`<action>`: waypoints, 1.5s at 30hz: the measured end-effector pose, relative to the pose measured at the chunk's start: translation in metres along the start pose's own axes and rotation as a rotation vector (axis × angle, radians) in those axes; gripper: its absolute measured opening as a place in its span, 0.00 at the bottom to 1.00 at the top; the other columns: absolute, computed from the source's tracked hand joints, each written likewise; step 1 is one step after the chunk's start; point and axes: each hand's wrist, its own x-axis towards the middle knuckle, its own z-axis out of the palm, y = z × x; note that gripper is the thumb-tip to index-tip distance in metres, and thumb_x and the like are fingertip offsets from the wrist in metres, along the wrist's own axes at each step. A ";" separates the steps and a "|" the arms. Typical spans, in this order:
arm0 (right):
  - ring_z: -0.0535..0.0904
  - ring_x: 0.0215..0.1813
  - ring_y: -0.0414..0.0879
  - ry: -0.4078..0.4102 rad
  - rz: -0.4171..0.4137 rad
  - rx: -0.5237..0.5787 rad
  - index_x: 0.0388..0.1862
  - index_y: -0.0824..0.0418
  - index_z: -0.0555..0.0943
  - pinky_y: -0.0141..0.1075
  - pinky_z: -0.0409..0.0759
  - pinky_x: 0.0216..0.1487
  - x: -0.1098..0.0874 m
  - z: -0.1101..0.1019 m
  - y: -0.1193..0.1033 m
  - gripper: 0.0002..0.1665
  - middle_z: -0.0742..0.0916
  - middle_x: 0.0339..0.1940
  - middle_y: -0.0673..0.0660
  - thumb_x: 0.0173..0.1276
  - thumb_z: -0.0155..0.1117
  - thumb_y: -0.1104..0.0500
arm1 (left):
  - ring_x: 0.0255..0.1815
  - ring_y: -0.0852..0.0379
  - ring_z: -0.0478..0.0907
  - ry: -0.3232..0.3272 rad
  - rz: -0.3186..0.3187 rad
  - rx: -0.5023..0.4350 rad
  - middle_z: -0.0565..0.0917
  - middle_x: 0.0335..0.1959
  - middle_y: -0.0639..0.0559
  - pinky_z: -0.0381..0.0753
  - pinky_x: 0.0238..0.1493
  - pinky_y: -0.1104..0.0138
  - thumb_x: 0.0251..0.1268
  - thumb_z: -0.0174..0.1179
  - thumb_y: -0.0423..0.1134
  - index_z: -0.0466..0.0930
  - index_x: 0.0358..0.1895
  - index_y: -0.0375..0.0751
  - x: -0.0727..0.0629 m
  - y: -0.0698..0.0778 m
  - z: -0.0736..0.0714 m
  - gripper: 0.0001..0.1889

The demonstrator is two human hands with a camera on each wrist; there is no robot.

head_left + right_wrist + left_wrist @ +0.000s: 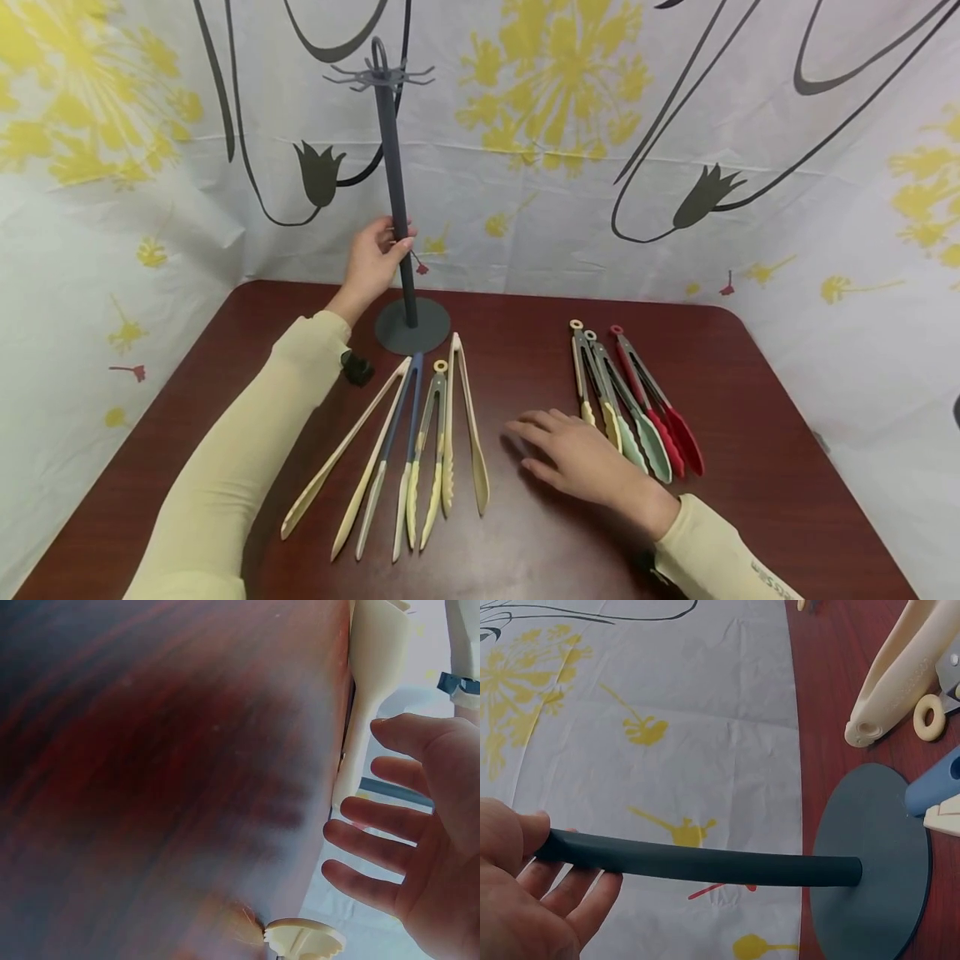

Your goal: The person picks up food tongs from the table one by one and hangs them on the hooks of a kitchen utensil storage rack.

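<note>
A dark grey stand (393,167) with several hooks at its top and a round base rises at the back left of the table. My left hand (372,260) holds its pole (705,862) above the base, thumb on one side and fingers on the other. My right hand (585,462) hovers low over the table, fingers spread and apart from everything. Nearest it, on its right, lie pale-yellow-tipped tongs (612,429), partly covered by the hand. Mint-tipped tongs (652,446) and red tongs (684,433) lie beyond those.
In front of the stand's base, left of centre, several tongs fan out: cream tongs (303,498), blue-handled tongs (415,379), yellow-tipped steel tongs (438,385) and more cream tongs (480,475). A flower-patterned cloth (525,217) hangs behind the dark red table (517,550).
</note>
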 end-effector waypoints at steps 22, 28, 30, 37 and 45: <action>0.81 0.57 0.45 0.001 -0.007 0.005 0.69 0.47 0.74 0.44 0.82 0.54 -0.003 0.001 0.001 0.31 0.83 0.60 0.50 0.68 0.65 0.47 | 0.55 0.46 0.84 -0.002 0.003 -0.028 0.85 0.55 0.40 0.83 0.53 0.56 0.72 0.57 0.34 0.76 0.61 0.35 0.005 0.007 0.028 0.17; 0.81 0.58 0.45 -0.011 -0.003 0.005 0.69 0.48 0.74 0.45 0.82 0.54 -0.006 0.000 0.002 0.31 0.83 0.60 0.51 0.68 0.65 0.46 | 0.56 0.43 0.83 -0.043 0.026 -0.026 0.85 0.56 0.39 0.83 0.52 0.54 0.73 0.55 0.33 0.75 0.62 0.34 0.010 0.010 0.039 0.17; 0.81 0.58 0.45 -0.013 -0.001 0.008 0.69 0.48 0.74 0.45 0.82 0.55 -0.006 -0.001 0.002 0.31 0.83 0.60 0.50 0.69 0.65 0.46 | 0.58 0.42 0.82 -0.057 0.031 -0.042 0.84 0.56 0.38 0.82 0.56 0.56 0.73 0.55 0.32 0.75 0.62 0.32 0.011 0.010 0.043 0.17; 0.81 0.58 0.45 0.003 -0.025 0.019 0.72 0.46 0.71 0.45 0.82 0.55 -0.006 0.002 0.000 0.34 0.83 0.61 0.49 0.68 0.65 0.46 | 0.60 0.41 0.80 -0.101 0.026 -0.027 0.83 0.58 0.38 0.80 0.61 0.58 0.75 0.51 0.32 0.72 0.63 0.31 0.017 0.013 0.053 0.17; 0.78 0.63 0.47 -0.064 -0.119 0.053 0.76 0.40 0.64 0.47 0.79 0.60 -0.003 0.008 -0.010 0.37 0.80 0.66 0.52 0.70 0.61 0.40 | 0.59 0.44 0.82 -0.132 0.010 -0.021 0.83 0.58 0.40 0.78 0.64 0.57 0.76 0.50 0.32 0.72 0.62 0.33 0.019 0.020 0.067 0.16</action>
